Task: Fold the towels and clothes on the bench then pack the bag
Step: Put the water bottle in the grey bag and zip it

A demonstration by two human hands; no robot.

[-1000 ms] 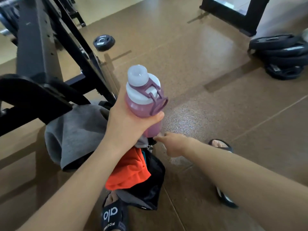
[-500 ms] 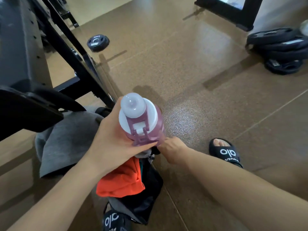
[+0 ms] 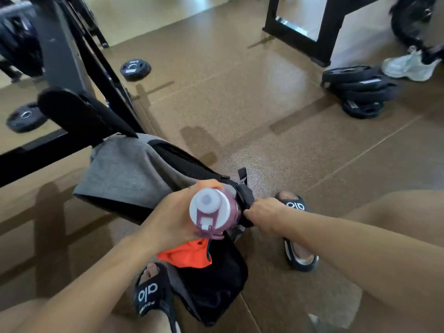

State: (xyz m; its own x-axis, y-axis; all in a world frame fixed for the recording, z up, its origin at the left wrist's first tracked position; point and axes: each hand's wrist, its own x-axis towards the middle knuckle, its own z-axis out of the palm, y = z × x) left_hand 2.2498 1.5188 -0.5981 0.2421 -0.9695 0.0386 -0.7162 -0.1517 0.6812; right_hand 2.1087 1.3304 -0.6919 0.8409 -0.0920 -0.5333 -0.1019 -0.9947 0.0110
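Purple water bottle [image 3: 216, 212], cap toward the camera, held in the left hand [image 3: 173, 217], fingers wrapped round its body, directly above the black bag [image 3: 216, 284] on the floor [image 3: 264, 116]. Right hand [image 3: 262, 211] pinches the bag's edge beside the bottle. Orange garment [image 3: 187, 255] lies in the bag's opening (grey cloth [image 3: 129, 169] drapes over its far end). Weight plates [image 3: 358, 90] lie well apart.
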